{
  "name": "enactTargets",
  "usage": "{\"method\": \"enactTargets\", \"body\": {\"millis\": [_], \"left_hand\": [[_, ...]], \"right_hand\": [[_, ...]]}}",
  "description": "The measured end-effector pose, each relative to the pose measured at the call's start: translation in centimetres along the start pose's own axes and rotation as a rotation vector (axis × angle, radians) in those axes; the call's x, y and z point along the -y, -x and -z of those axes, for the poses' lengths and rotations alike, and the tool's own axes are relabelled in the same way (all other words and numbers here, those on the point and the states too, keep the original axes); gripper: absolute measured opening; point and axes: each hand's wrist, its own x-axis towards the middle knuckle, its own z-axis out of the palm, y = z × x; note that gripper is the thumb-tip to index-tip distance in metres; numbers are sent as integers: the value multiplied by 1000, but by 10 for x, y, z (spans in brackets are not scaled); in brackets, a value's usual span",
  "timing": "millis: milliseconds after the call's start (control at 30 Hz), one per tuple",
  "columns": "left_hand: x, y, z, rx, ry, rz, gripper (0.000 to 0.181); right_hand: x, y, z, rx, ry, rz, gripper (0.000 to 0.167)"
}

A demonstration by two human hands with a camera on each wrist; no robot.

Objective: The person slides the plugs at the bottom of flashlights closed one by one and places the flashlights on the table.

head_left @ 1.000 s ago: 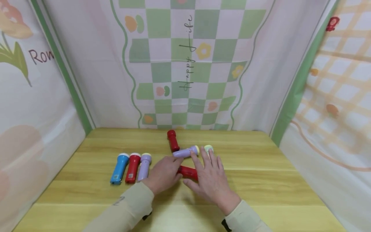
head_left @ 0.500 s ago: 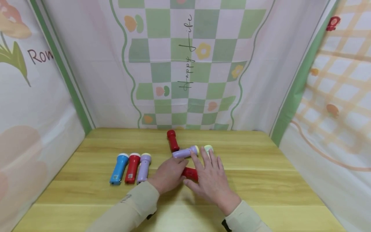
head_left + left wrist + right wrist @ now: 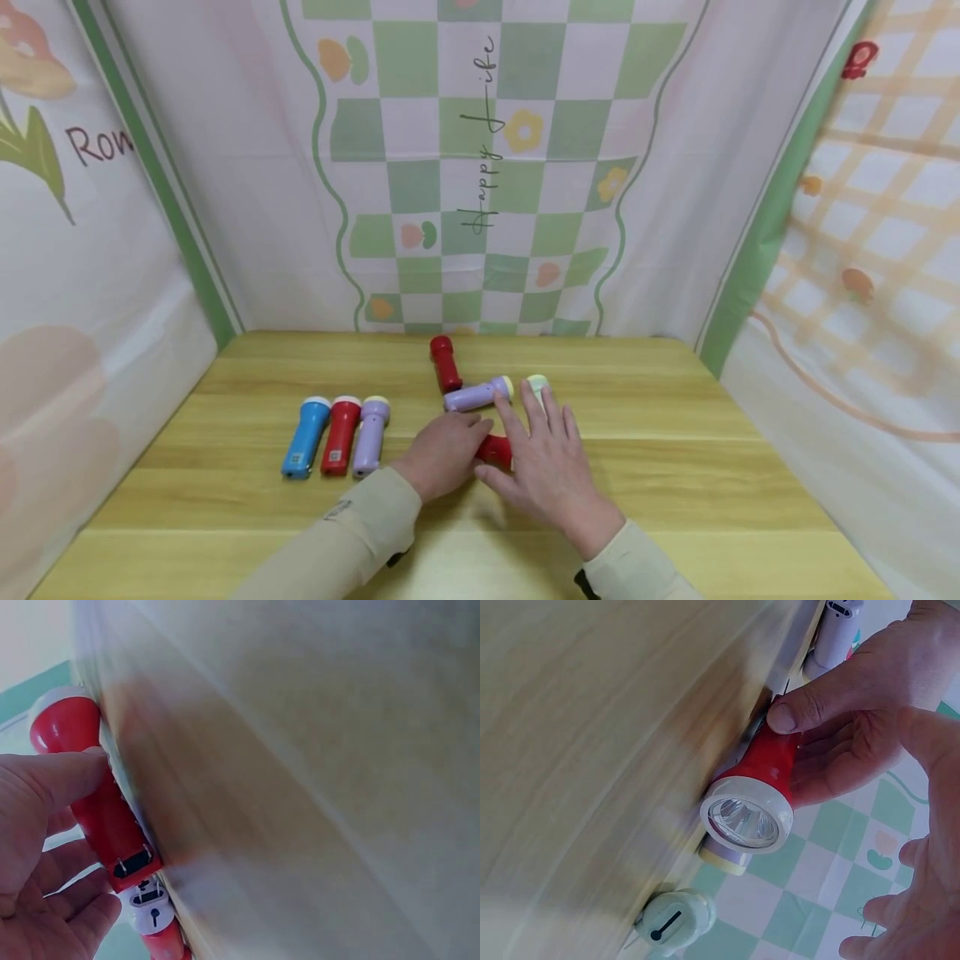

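- Beige sleeves (image 3: 626,562) are seen nearest, w/ a dark strap partly shown at each cuff.
- Table (image 3: 720,517): wood-grain top, on which the torches are laid.
- R hand (image 3: 543,467): held palm-down w/ fingers straight & spread; nothing is gripped. In the R wrist view a gap is left btwn it & the torch held opposite.
- L hand (image 3: 446,454): the red torch (image 3: 495,451) is gripped by it, thumb one side, fingers curled round the other.
- Red torch is placed btwn the hands, near table centre, lamp end turned to the R hand; whether it's touching the tabletop can't be told. Lamp end is hidden by the R hand in the head view; white rim & clear lens are shown in the R wrist view.
- To the L, a row is formed, lamp ends pointed away: blue torch (image 3: 306,437), red-&-white torch (image 3: 342,435), upright-lying lilac torch (image 3: 371,437).
- Just beyond the hands, a crosswise lilac torch (image 3: 471,397) is laid, lamp end to the R, close to R fingertips; contact can't be told.
- Mint torch (image 3: 537,383): mostly blocked by R fingers.
- Dark red torch (image 3: 446,367): laid farthest back, tail near the crosswise lilac one.
- Behind, white cloth (image 3: 285,250) w/ green checks is hung.
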Motion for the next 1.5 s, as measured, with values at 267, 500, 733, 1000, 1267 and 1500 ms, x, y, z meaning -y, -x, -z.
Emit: {"method": "enactTargets", "body": {"millis": [267,500,733,1000,1267,1500], "left_hand": [[-1,2,-3,13,-12,20,37],[-2,4,-2,-10,-33,31,21],[-4,4,5,47,-40,81,7],[-3,7,15,93,-66,122,8],[2,11,19,99,-9,146,21],[10,16,26,115,63,184,27]], "right_hand": [[1,0,0,-12,20,12,95],[1,0,-1,-14,35,24,95],[2,0,0,-2,33,17,96],[3,0,-1,-8,11,12,95],[3,-1,1,0,-8,-1,95],[3,-2,2,14,-3,2,96]]}}
